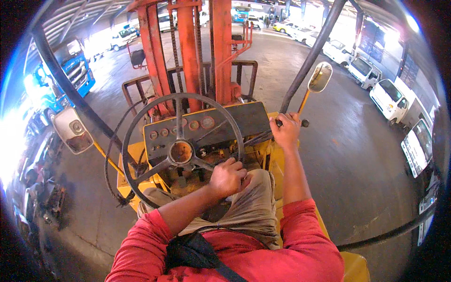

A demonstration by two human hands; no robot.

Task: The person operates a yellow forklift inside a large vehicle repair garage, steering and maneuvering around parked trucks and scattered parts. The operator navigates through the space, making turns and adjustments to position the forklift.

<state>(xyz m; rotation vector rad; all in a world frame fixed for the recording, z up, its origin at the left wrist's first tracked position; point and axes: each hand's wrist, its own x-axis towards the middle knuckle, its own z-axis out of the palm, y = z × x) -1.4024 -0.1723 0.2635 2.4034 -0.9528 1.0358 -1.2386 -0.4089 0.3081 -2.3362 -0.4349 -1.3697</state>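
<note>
My left hand is curled at the lower right of a large dark steering wheel, its fingers closed over the rim. The wheel has three spokes and a worn, rusty hub. My right hand reaches forward and is wrapped round a control lever, whose black knob shows beside the fingers. A second black knob stands just right of that hand. Behind the wheel is a dark dashboard with several round gauges.
A red forklift mast with chains rises ahead, before a dark load guard. Mirrors stand left and right. A blue truck is at the left; white trucks line the right. Concrete floor surrounds the machine.
</note>
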